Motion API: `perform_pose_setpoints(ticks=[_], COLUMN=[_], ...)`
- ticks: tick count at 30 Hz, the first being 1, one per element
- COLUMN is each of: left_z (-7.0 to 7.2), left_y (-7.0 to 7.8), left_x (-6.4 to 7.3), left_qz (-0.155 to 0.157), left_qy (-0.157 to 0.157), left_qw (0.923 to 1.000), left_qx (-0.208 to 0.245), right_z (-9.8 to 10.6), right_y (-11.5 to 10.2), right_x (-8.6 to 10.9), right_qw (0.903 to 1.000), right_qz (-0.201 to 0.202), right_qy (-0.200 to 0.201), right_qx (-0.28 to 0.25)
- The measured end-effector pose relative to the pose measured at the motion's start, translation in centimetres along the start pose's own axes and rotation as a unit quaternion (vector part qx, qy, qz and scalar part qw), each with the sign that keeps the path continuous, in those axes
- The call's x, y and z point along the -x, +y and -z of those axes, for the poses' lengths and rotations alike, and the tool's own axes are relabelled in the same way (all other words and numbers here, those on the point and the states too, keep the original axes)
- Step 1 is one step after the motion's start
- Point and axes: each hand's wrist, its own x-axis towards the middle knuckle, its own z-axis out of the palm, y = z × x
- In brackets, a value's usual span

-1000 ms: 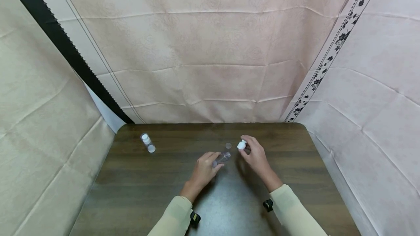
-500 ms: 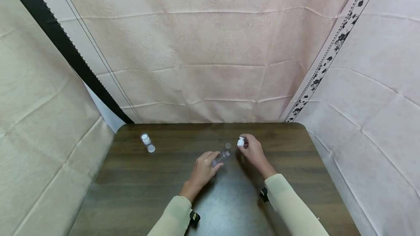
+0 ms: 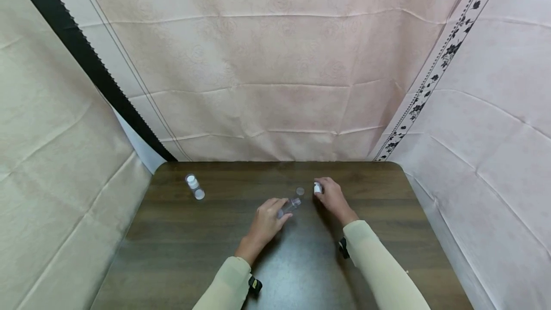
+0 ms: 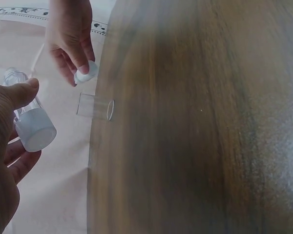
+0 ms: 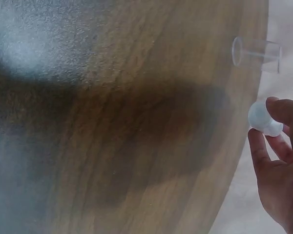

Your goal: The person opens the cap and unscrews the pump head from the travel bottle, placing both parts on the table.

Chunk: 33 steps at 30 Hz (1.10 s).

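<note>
My left hand [image 3: 266, 224] grips a small clear bottle [image 3: 290, 206] between thumb and fingers, tilted with its bare neck toward the upper right. In the left wrist view the bottle's frosted whitish base [image 4: 36, 130] faces the camera. My right hand [image 3: 335, 199] pinches a small white bottle top [image 3: 318, 188] by thumb and fingertips, partly hidden in the head view. The right wrist view shows the round face of this white top [image 5: 260, 116]. Between the hands, a clear cylindrical cap [image 3: 300, 191] stands on the table, apart from both.
A second clear bottle [image 3: 194, 186] with a white top is at the far left of the wooden table [image 3: 232, 181]. Pale cloth [image 3: 275, 109] hangs behind the table's back edge and along both sides.
My right hand has turned the white top, and its forearm has swung a little left and forward. The left hand and its bottle stay almost still.
</note>
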Motion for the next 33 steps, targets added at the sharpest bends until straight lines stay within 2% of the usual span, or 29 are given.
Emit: perform_pose_setpoints(ticks=[4,11,20,27,33], left_z=[0.0,0.0,-0.2,-0.3,-0.4], left_y=[0.0,-0.2,-0.4,-0.5,-0.5], left_x=[0.0,0.0,0.0,-0.2,-0.2], left_qz=[0.002,0.003,-0.002,-0.007,-0.012], left_qy=[0.001,0.001,0.01,0.023,0.023], left_qw=[1.0,1.0,0.9999,0.9997,0.9996], left_qx=[-0.002,0.006,0.004,0.008,0.008], right_z=[-0.2,-0.8,-1.4,-1.5,-1.5], right_y=[0.4,0.9,1.5,1.7,1.9], right_x=[0.1,0.2,0.2,0.4,0.6], right_qw=[0.9996,0.9992,0.9982,0.9991,0.9989], right_qz=[-0.017,-0.033,-0.054,-0.033,-0.036], right_qy=[-0.021,-0.008,-0.019,-0.023,-0.02], right_qx=[-0.008,-0.02,-0.017,-0.013,-0.021])
